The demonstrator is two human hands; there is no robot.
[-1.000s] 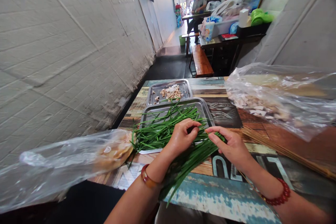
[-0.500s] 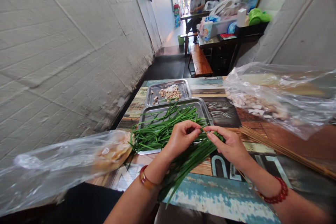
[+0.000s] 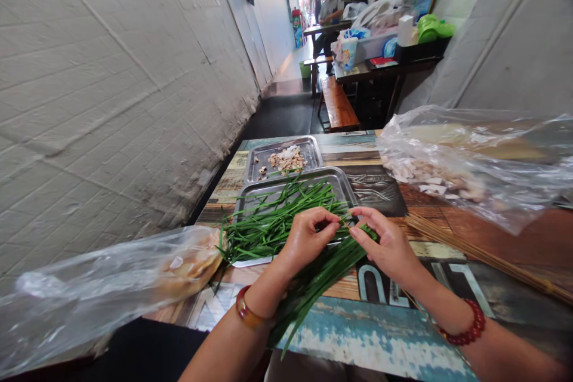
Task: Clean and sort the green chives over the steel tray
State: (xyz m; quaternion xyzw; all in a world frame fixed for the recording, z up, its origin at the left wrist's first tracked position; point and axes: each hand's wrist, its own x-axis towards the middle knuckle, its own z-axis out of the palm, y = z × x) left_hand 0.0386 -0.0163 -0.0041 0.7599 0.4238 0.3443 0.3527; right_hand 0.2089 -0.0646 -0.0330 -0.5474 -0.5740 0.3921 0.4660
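Note:
Over the front of the table, my left hand (image 3: 311, 236) is closed in a pinch, its fingertips on what looks like the end of a green chive. Facing it, my right hand (image 3: 382, 245) is closed on a thin bamboo skewer, whose tip (image 3: 344, 224) shows between the two hands; its shaft runs back under the right wrist. Beneath both hands a bundle of long chives (image 3: 320, 286) lies slanting toward the table's front edge. More loose chives (image 3: 268, 221) fill a metal tray (image 3: 347, 182) just beyond the left hand.
A second metal tray (image 3: 316, 146) behind holds small pale brown pieces (image 3: 289, 158). Bamboo skewers (image 3: 483, 253) lie at the right, below a clear plastic bag (image 3: 474, 155) of pale pieces. Another plastic bag (image 3: 111, 274) lies left. A person (image 3: 331, 9) sits at a far table.
The fingertips have parted slightly, and more of the skewer's tip shows between them. The whole view has shifted a little; the trays and bags stay in place.

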